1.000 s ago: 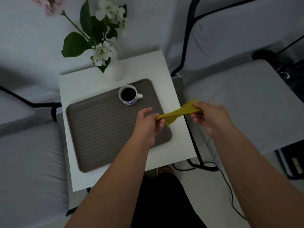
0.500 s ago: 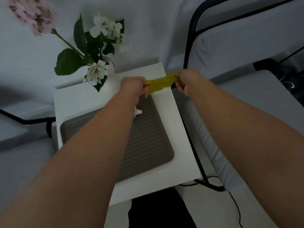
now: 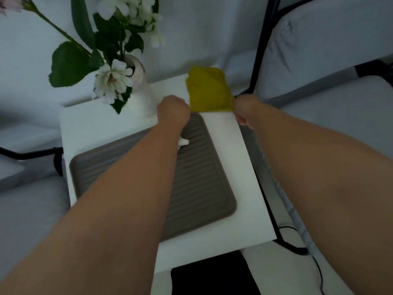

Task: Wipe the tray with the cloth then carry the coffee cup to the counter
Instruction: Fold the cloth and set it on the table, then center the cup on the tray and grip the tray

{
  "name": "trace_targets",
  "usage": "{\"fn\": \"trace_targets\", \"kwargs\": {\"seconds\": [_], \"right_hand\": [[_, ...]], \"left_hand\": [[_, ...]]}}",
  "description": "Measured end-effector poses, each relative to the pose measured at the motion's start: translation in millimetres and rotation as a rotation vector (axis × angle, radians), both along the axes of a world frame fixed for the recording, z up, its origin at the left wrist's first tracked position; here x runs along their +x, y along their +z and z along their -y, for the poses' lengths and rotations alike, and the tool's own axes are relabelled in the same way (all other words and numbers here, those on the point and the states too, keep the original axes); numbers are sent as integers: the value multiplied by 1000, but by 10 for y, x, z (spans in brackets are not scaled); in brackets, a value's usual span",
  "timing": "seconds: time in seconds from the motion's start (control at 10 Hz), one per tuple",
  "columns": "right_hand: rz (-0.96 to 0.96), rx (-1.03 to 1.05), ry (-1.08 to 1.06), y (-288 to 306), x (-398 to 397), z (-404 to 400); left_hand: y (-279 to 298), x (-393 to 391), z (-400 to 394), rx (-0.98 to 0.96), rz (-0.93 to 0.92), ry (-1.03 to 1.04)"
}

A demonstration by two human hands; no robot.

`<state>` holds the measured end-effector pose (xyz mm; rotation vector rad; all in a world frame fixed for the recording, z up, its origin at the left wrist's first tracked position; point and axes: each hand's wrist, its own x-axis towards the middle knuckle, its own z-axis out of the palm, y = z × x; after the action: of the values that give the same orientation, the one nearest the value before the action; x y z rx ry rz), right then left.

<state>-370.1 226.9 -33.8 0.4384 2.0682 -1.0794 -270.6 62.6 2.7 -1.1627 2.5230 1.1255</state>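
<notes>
A yellow-green cloth (image 3: 208, 90) is spread out flat over the far right corner of the white side table (image 3: 231, 158). My left hand (image 3: 173, 111) grips its near left corner and my right hand (image 3: 244, 109) grips its near right corner. The ribbed grey-brown tray (image 3: 204, 177) lies on the table beneath my left forearm. The coffee cup is almost wholly hidden under that forearm; only its white handle (image 3: 184, 142) pokes out near the tray's far edge.
A white vase with white flowers and green leaves (image 3: 131, 81) stands at the table's far left, close to my left hand. Grey cushioned chairs with black frames (image 3: 261, 50) flank the table. A black cable (image 3: 316, 271) lies on the floor at the right.
Both hands carried the cloth from over the tray's near right corner to the table's far right corner. The cloth went from a stretched, twisted strip to an open sheet.
</notes>
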Motion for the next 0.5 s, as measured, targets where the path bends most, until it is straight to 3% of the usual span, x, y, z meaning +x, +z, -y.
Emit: {"fn": "trace_targets", "kwargs": {"seconds": [0.2, 0.3, 0.4, 0.5], "right_hand": [[-207, 180, 162, -191, 306, -274], [-405, 125, 180, -84, 583, -236], [-425, -36, 194, 62, 861, -36], [-297, -147, 323, 102, 1064, 196]], "left_hand": [[3, 722, -198, -74, -266, 44], [-10, 1195, -153, -83, -415, 155], [-138, 1596, -61, -84, -416, 295], [-265, 1761, -4, 20, -370, 408]]}}
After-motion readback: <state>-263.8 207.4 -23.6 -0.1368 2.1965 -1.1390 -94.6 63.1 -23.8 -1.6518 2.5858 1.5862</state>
